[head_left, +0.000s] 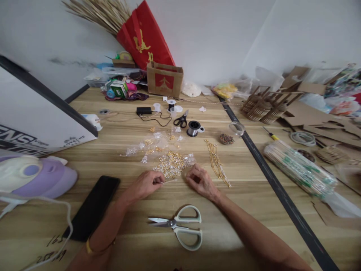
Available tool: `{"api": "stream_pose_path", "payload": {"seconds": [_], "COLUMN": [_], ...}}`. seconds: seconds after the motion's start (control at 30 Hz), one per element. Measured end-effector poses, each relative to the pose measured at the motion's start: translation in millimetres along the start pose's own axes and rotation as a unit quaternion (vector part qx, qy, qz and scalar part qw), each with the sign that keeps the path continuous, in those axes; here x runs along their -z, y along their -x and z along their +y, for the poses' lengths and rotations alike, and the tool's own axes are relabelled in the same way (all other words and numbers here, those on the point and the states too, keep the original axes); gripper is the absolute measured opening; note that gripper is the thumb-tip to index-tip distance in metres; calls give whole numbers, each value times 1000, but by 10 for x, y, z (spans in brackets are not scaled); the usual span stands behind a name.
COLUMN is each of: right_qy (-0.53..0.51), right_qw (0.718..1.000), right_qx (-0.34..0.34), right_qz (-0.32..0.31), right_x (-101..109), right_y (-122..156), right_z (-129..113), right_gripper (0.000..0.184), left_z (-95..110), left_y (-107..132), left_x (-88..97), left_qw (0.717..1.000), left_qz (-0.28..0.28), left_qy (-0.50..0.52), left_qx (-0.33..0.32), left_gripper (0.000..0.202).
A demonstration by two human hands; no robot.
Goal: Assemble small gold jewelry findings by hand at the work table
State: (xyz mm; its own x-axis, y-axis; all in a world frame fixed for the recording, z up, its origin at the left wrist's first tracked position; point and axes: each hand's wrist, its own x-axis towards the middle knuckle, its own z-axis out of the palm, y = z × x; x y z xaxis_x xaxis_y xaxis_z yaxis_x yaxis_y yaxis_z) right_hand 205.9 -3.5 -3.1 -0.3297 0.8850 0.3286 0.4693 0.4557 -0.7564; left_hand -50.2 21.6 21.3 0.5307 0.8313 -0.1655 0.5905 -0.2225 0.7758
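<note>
My left hand (147,184) is closed in a pinch at the near left edge of a pile of small gold and silver jewelry findings (172,164). From its fingertips a short silver chain (170,180) stretches right along the table. My right hand (200,182) rests at the pile's right side, fingers curled together; whatever they may hold is hidden. Just beyond it lies a small clear bag of silver rings (189,160). To its right, gold chains (216,162) lie in a loose bundle. White-handled scissors (176,223) lie partly open between my forearms.
Behind the pile are small plastic bags (153,143), black scissors (181,119), a wire spool (193,128) and a jar of beads (227,138). A black phone (93,207) lies by my left forearm. Wrapped sticks (299,167) lie right of the dark strip (270,180).
</note>
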Motion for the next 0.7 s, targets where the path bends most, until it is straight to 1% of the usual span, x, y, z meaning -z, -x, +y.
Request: {"api": "stream_pose_path", "payload": {"seconds": [0.17, 0.3, 0.47, 0.7], "right_qy": [1, 4, 10, 9], "right_qw": [1000, 1000, 1000, 1000], "right_qx": [6, 4, 10, 15], "right_qz": [-10, -18, -21, -24], "right_x": [-10, -6, 0, -1], "right_y": [4, -2, -7, -3], "right_z": [9, -6, -9, -6], "right_gripper": [13, 13, 12, 11], "left_z": [-64, -63, -3, 99], "left_y": [13, 26, 47, 61], "left_x": [22, 55, 102, 139], "left_qw": [1000, 1000, 1000, 995], "left_qz": [-14, -16, -20, -25], "left_qy": [-8, -2, -24, -89], "left_qx": [-9, -13, -1, 26], "left_gripper": [13, 16, 21, 18]}}
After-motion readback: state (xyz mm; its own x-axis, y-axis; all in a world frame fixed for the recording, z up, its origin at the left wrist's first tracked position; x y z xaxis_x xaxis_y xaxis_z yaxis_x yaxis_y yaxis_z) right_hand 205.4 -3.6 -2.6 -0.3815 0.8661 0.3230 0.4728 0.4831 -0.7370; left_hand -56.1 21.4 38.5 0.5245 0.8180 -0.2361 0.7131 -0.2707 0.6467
